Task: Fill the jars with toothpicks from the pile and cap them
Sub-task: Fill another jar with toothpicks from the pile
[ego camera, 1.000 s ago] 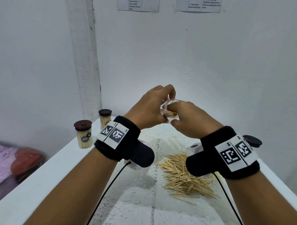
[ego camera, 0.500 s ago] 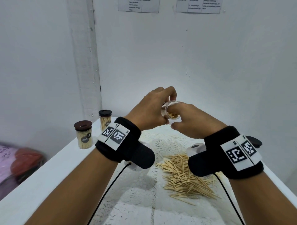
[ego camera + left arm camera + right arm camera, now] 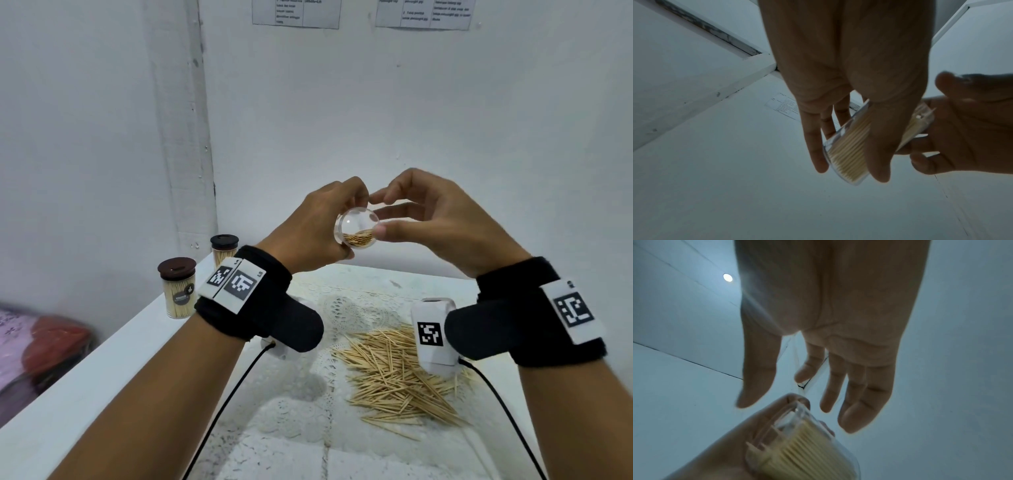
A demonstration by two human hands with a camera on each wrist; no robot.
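Sideways, jar (image 3: 357,229) in left grip (image 3: 317,228)

2 capped jars (image 3: 177,291) left on table (image 3: 102,359) | toothpick pile (image 3: 394,370) right (on doily (image 3: 346,308)) | open jar (image 3: 357,230) above

left hand (image 3: 318,226): fingers curled, gripping | right hand (image 3: 442,222): fingers loose, raised

The left hand (image 3: 308,226) grips a clear jar (image 3: 356,229) tilted toward the camera, toothpicks lying inside. The right hand (image 3: 435,219) hovers beside it, fingers (image 3: 394,210) loose. Below, a toothpick pile (image 3: 394,373) lies on the worktop (image 3: 102,370); two capped jars (image 3: 177,291) stand at left.
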